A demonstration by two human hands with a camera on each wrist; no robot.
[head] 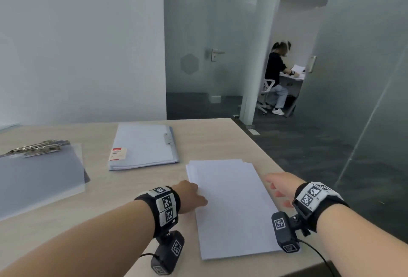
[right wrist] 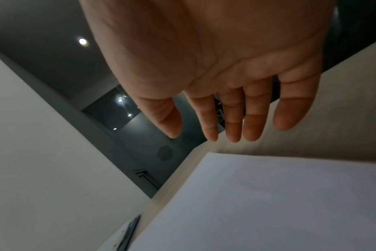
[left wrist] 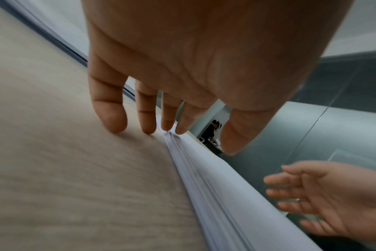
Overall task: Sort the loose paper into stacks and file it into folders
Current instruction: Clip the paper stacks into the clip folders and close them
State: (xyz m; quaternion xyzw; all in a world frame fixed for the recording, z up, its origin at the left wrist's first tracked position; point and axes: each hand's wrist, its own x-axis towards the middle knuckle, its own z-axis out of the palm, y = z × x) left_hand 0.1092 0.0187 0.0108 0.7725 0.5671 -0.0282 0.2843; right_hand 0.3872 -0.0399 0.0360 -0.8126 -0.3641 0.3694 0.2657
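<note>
The left hand (head: 191, 196) hides the fingertips touching the paper stack (head: 229, 206), and the grey clipboards (head: 33, 170) run off the left edge.

The left hand (left wrist: 193, 68) reaches down with straight, spread fingers (left wrist: 114, 117); the outer two fingertips touch the table (left wrist: 64, 169), the inner two meet the edge of the paper stack (left wrist: 215, 195). Beyond the stack, on the thumb's side, the right hand (left wrist: 333, 200) hovers with its palm bared and fingers extended.
</note>
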